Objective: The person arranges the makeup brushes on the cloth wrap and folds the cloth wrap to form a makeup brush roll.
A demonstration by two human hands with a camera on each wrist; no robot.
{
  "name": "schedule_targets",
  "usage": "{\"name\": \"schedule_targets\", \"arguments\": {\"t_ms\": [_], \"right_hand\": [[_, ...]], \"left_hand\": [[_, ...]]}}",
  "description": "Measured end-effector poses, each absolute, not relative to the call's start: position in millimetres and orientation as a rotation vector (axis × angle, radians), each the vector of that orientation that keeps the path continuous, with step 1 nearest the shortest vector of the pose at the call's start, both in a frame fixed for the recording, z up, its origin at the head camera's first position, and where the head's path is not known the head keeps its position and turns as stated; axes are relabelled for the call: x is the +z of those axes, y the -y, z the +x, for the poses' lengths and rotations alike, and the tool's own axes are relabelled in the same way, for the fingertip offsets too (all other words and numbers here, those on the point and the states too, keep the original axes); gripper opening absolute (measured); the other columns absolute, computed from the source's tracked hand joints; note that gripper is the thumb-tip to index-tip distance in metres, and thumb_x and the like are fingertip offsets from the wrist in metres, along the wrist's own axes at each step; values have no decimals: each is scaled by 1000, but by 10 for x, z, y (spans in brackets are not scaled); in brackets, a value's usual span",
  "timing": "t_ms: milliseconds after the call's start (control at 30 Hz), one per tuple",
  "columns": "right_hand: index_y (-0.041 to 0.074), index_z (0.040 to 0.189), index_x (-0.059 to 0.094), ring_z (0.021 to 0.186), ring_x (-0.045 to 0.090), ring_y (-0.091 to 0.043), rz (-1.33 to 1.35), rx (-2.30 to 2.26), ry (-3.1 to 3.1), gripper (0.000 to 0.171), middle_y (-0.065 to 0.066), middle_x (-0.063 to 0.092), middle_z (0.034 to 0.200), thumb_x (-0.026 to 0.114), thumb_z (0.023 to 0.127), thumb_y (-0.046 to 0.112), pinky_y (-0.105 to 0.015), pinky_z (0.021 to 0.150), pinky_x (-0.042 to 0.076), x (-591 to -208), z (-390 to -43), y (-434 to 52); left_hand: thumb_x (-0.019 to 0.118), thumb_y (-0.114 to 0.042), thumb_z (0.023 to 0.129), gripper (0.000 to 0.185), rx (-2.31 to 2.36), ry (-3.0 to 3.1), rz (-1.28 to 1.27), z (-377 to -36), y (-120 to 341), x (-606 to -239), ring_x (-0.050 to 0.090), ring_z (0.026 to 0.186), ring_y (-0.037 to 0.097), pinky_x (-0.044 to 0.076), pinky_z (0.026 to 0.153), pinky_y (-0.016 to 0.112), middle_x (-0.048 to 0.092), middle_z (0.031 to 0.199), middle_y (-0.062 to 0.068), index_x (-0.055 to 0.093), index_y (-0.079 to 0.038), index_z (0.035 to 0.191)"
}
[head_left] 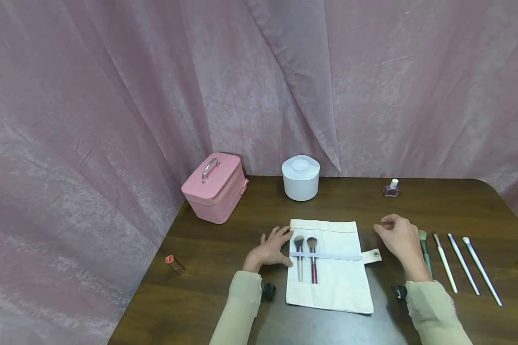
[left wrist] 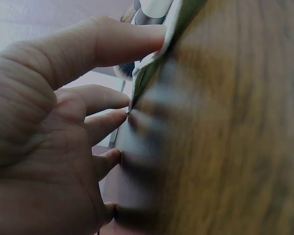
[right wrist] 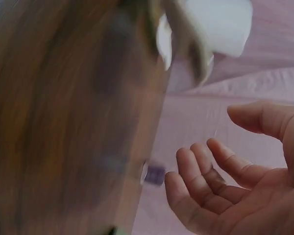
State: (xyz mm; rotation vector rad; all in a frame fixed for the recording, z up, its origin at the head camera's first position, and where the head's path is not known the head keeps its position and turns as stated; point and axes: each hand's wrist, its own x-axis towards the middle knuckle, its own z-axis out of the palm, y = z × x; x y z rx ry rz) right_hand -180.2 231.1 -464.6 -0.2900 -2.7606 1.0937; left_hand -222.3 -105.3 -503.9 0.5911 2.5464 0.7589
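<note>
Under the left hand (head_left: 271, 249), a white brush roll (head_left: 334, 282) lies unrolled.

Six brushes (head_left: 443, 262), seemingly; one lipstick (head_left: 174, 264), one polish bottle (head_left: 391, 188).

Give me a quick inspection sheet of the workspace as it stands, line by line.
Surface: dark wood table, rounded far corner.
Job's things: white brush roll lying open, two brushes tucked under its band; four loose brushes in a row to its right.
Clutter: pink case, white round holder, nail polish bottle, lipstick near the left edge.
Hands: left hand rests at the roll's left edge, fingers touching the cloth; right hand relaxed and holding nothing, beside the snap tab.
Cables: nothing seen.
Surroundings: pink curtain behind and to the left.
</note>
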Motion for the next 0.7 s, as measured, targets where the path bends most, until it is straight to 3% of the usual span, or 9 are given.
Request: {"name": "schedule_targets", "arguments": {"t_ms": [300,467,700], "right_hand": [[-19,119,56,104,53,-60,-395,903,2881,48,-41,59,116,65,92,19,-66,85,41,-4683,-1759,-2628],[-22,117,51,101,48,-66,-473,827,2923,50,-47,49,112,63,94,21,-69,76,41,-4686,-1726,-2741],[-21,94,50,87,52,-63,-534,681,2984,31,-47,49,94,58,90,9,-64,63,43,-4701,-1719,-2836]], "left_hand": [[85,-18,82,90,770,-2538,588,-2223,1054,-5052,9,154,31,4,117,65,23,166,3,37,-10,158],[85,-18,82,90,770,-2538,587,-2216,1056,-5054,9,154,31,4,117,64,23,166,3,37,-10,157],[86,-17,81,90,767,-2542,581,-2216,1051,-5021,10,154,31,5,117,64,23,166,3,37,-11,157]]}}
